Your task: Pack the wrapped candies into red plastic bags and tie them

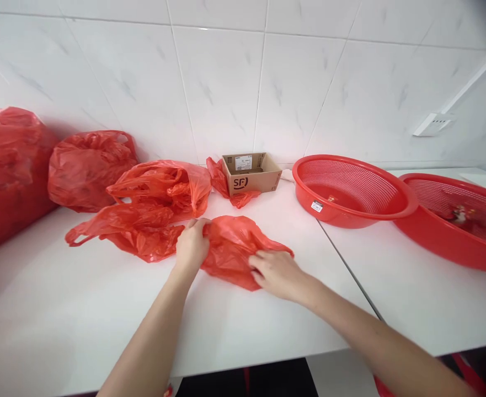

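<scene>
Centrally in frame, a red bag point(230, 248) lies lengthwise across between two hands: the left hand point(192, 248) pinches its left end; the right hand point(278, 273) curls over its right side, grip unclear.

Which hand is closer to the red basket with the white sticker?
Right. The right hand sits in front and left of the red plastic basket; the left hand is farther left.

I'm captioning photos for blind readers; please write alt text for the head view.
A person's left hand and right hand handle a red plastic bag on a white table. More red bags sit to the left, an open cardboard box stands behind, and two red perforated baskets are at right.
</scene>
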Available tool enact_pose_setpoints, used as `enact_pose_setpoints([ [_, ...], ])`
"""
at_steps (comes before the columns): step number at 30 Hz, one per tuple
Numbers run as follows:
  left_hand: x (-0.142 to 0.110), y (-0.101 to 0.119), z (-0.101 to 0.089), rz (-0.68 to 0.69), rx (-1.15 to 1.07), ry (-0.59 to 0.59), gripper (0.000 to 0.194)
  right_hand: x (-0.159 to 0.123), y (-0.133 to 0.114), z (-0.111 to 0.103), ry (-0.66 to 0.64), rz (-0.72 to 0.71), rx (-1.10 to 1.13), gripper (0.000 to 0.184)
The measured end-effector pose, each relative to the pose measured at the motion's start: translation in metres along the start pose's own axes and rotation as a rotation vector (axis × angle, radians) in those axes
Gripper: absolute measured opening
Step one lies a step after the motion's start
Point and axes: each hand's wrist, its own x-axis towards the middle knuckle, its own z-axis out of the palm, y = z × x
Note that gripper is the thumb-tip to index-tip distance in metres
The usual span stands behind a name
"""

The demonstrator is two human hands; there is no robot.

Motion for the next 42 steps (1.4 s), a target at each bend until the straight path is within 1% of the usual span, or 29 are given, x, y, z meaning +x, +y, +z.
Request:
enact_pose_setpoints([
  [2, 0.003, -0.004, -0.002, -0.013, -0.009, 0.014, 0.046, -0.012, 0.025, -0.019, -0.075, 0.128, -0.04, 0.018],
  [4, 0.002, -0.001, -0.001, 0.009, -0.031, -0.003, 0.049, -0.025, 0.043, -0.039, -0.115, 0.209, -0.071, 0.013],
  [6, -0.003, 0.005, 0.002, 0.064, -0.064, -0.038, 0.05, -0.034, 0.05, -0.055, -0.117, 0.224, -0.053, 0.01],
  [8, -0.01, 0.013, 0.004, 0.119, -0.101, -0.06, 0.05, -0.035, 0.044, -0.061, -0.035, 0.192, 0.021, 0.014],
  [10, -0.016, 0.019, 0.006, 0.155, -0.132, -0.061, 0.051, -0.028, 0.032, -0.058, 0.079, 0.137, 0.101, 0.023],
  [12, -0.02, 0.023, 0.008, 0.192, -0.171, -0.039, 0.054, -0.016, 0.02, -0.048, 0.131, 0.089, 0.118, 0.033],
  [14, -0.023, 0.026, 0.011, 0.229, -0.234, 0.007, 0.051, 0.0, 0.012, -0.036, 0.105, 0.079, 0.093, 0.039],
  [16, -0.024, 0.027, 0.015, 0.234, -0.272, 0.026, 0.039, 0.015, 0.009, -0.026, 0.054, 0.109, 0.084, 0.042],
  [18, -0.026, 0.027, 0.02, 0.203, -0.251, -0.016, 0.026, 0.025, 0.01, -0.017, -0.01, 0.155, 0.098, 0.04],
  [19, -0.026, 0.027, 0.022, 0.186, -0.228, -0.051, 0.023, 0.028, 0.01, -0.013, -0.038, 0.181, 0.108, 0.041],
  [21, -0.026, 0.025, 0.024, 0.156, -0.191, -0.109, 0.027, 0.03, 0.01, -0.009, -0.081, 0.238, 0.121, 0.053],
  [23, -0.025, 0.025, 0.022, 0.144, -0.181, -0.151, 0.037, 0.027, 0.008, -0.009, -0.114, 0.29, 0.131, 0.066],
  [25, -0.023, 0.025, 0.016, 0.139, -0.195, -0.194, 0.043, 0.021, 0.006, -0.018, -0.132, 0.283, 0.15, 0.069],
  [26, -0.022, 0.025, 0.012, 0.137, -0.206, -0.211, 0.043, 0.018, 0.007, -0.025, -0.109, 0.244, 0.179, 0.066],
  [27, -0.021, 0.026, 0.008, 0.126, -0.222, -0.223, 0.042, 0.014, 0.011, -0.034, -0.054, 0.187, 0.226, 0.06],
  [28, -0.019, 0.027, 0.003, 0.107, -0.244, -0.226, 0.04, 0.011, 0.018, -0.045, 0.034, 0.132, 0.282, 0.052],
  [29, -0.019, 0.027, -0.001, 0.083, -0.274, -0.226, 0.039, 0.008, 0.029, -0.057, 0.154, 0.106, 0.326, 0.045],
  [30, -0.018, 0.028, -0.004, 0.06, -0.311, -0.226, 0.039, 0.006, 0.044, -0.07, 0.282, 0.124, 0.34, 0.041],
  [31, -0.018, 0.028, -0.007, 0.041, -0.353, -0.233, 0.037, 0.004, 0.062, -0.081, 0.389, 0.201, 0.314, 0.041],
  [32, -0.018, 0.028, -0.009, 0.029, -0.397, -0.253, 0.035, 0.001, 0.081, -0.091, 0.471, 0.357, 0.209, 0.042],
  [33, -0.018, 0.029, -0.01, 0.026, -0.436, -0.282, 0.031, -0.002, 0.099, -0.099, 0.453, 0.512, 0.069, 0.044],
  [34, -0.019, 0.03, -0.01, 0.031, -0.467, -0.321, 0.027, -0.006, 0.116, -0.104, 0.378, 0.618, -0.027, 0.048],
  [36, -0.022, 0.032, -0.011, 0.042, -0.519, -0.414, 0.022, -0.015, 0.139, -0.107, 0.286, 0.685, -0.086, 0.043],
  [37, -0.023, 0.033, -0.012, 0.044, -0.546, -0.459, 0.023, -0.019, 0.143, -0.106, 0.26, 0.682, -0.088, 0.037],
  [39, -0.025, 0.036, -0.015, 0.036, -0.616, -0.544, 0.028, -0.028, 0.138, -0.104, 0.262, 0.664, -0.093, 0.028],
  [41, -0.026, 0.04, -0.019, 0.013, -0.688, -0.629, 0.03, -0.034, 0.124, -0.104, 0.271, 0.607, -0.055, 0.027],
  [42, -0.026, 0.041, -0.02, 0.001, -0.711, -0.667, 0.03, -0.035, 0.116, -0.105, 0.256, 0.547, 0.015, 0.03],
])
